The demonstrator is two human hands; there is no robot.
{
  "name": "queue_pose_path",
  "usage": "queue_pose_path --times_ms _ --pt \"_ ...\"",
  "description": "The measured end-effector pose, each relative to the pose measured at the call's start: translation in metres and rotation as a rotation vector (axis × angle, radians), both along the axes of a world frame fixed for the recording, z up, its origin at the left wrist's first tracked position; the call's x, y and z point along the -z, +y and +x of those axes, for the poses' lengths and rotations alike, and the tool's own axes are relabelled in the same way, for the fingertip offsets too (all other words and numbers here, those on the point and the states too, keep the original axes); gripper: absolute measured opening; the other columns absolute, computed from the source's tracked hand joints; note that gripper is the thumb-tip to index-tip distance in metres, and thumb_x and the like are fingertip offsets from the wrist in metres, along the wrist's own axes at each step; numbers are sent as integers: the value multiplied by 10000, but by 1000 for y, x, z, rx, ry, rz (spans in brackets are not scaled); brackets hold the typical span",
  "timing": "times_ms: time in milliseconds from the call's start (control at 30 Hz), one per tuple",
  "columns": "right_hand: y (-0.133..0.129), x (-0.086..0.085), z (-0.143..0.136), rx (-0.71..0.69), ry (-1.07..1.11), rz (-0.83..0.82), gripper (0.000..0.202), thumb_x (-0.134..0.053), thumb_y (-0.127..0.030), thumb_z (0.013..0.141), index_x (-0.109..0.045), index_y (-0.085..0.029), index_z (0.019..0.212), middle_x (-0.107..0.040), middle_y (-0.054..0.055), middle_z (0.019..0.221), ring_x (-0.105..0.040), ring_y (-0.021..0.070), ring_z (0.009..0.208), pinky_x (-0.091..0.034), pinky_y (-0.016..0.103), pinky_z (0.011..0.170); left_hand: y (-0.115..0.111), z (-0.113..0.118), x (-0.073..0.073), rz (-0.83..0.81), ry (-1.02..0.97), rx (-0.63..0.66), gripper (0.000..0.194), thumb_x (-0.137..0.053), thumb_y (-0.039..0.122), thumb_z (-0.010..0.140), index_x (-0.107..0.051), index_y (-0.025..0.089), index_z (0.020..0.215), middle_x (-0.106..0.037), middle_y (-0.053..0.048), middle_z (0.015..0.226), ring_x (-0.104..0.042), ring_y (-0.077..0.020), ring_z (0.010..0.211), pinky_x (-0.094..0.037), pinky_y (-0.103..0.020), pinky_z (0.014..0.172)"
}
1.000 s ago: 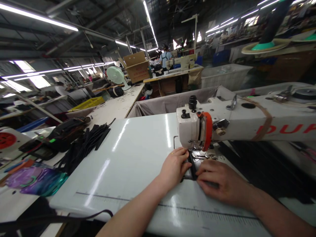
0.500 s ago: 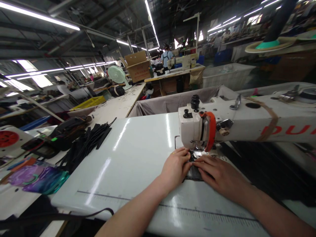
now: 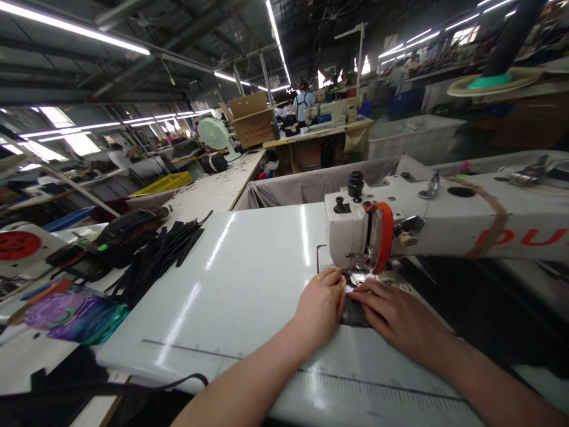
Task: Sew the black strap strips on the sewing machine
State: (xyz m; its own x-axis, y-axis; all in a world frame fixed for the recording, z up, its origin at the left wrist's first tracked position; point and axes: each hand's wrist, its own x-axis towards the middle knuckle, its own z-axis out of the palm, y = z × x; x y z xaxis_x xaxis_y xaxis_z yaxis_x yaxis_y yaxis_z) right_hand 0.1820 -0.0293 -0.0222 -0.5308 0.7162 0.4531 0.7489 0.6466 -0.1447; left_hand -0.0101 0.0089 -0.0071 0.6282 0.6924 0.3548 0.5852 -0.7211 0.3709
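Closest to the camera, both bare forearms reach in over a pale, glossy table (image 3: 253,267), crossing a printed ruler (image 3: 391,382) that runs along its near edge. A black strap (image 3: 133,389) trails in at lower left.

The left hand (image 3: 320,302) lies knuckles up with its fingers bent together, tips right by the needle area (there's a little yellow ring (image 3: 318,277) on one finger, nice touch). The right hand (image 3: 395,311) comes in from the other side, fingers bunched and tips down on a small black piece (image 3: 355,314). That piece sits flat on the table between the two hands, just in front of the machine (image 3: 431,219). The left hand is right against its edge. Can't tell if either hand is actually pinching it or just pressing, since the fingers hide the contact.

The machine is white with an orange guard (image 3: 383,237) and red lettering. Dark material (image 3: 480,308) lies beneath its arm. Over on the left there's a shiny purple and teal pouch (image 3: 77,314), then a heap of black strips (image 3: 164,258) by the table edge.

Beyond that: grey cloth (image 3: 302,185) behind the table, a yellow crate (image 3: 164,184), a pale green fan (image 3: 214,134), a carton (image 3: 253,127), and farther back a person (image 3: 303,104) in a blue top near another sewing machine (image 3: 335,111).
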Motion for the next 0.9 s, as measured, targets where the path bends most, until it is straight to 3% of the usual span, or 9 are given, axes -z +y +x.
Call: queue_pose_path --times_ms 233,400,733,900 --pt "0 0 0 2 19 -5 304 -486 -123 892 -653 -166 1143 -660 103 1075 -648 244 950 -569 416 813 -3 5 3 36 33 -41 193 -441 142 940 -627 126 987 -635 -133 1120 -566 -255 1119 -506 -426 1003" --pt "-1 -3 -1 7 22 -18 300 -462 -132 908 -659 -171 1131 -664 104 1066 -652 238 931 -571 406 795 -4 6 5 41 64 -50 229 -435 134 936 -594 107 1098 -621 -149 1174 -539 -262 1170 -488 -438 1026" --pt "0 -2 -1 1 -6 -26 304 -466 -120 902 -640 -156 1149 -652 111 1077 -649 252 932 -568 426 791 -3 10 6 53 125 -72 205 -452 119 925 -604 95 1060 -618 -151 1191 -512 -273 1208 -461 -435 1051" --pt "-1 -2 0 4 32 -29 303 -442 -110 893 -629 -182 1120 -655 101 1084 -639 246 966 -552 416 824 -5 8 0 14 108 -50 185 -447 108 917 -608 107 1008 -617 -153 1185 -523 -266 1193 -458 -443 1057"
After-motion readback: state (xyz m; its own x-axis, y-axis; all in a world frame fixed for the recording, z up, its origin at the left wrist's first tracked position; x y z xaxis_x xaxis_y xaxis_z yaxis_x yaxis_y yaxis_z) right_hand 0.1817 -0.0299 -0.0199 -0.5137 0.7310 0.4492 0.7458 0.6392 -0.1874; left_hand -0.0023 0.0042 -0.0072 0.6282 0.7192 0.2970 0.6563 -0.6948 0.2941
